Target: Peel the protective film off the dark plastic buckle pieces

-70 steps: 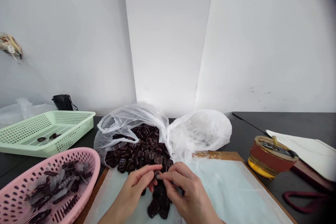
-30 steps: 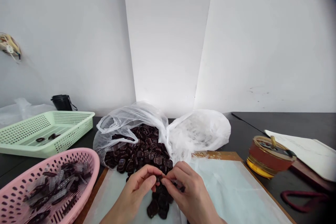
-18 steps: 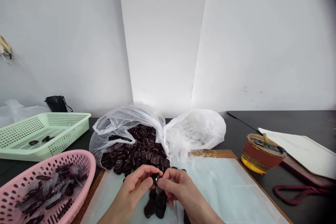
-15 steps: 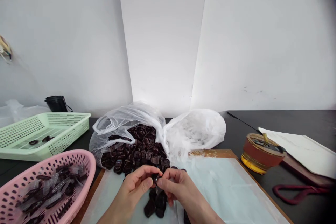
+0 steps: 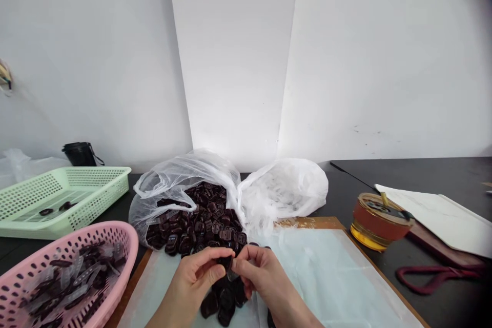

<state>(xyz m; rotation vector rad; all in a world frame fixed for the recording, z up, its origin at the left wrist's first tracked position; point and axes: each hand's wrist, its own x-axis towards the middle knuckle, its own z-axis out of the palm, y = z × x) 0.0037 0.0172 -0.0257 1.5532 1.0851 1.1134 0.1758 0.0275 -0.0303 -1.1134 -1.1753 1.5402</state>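
Over the pale sheet, my left hand [image 5: 196,279] pinches a small glossy dark-brown piece [image 5: 225,262] between thumb and fingertips. My right hand [image 5: 261,274] meets it there, its thumb and index finger closed at the same piece. A bit of clear plastic [image 5: 232,275] shows below the right fingertips; its full shape is hidden. Several more dark pieces [image 5: 226,305] lie on the sheet just under my hands. Behind them, a translucent bag [image 5: 165,184] spills a heap of dark flat pieces with slots [image 5: 207,215] towards me.
At left stand a pink basket [image 5: 132,246] of dark pieces with clear strips and a green basket [image 5: 107,170] with a few pieces. A second bag [image 5: 292,189] holds clear bits. A round amber container [image 5: 380,220], dark-red-handled scissors [image 5: 426,279] and a notebook [image 5: 434,210] lie right.
My hands stay together at the dark piece, which has turned slightly in the fingertips. The view has shifted a little; the loose pieces below appear slightly further left.
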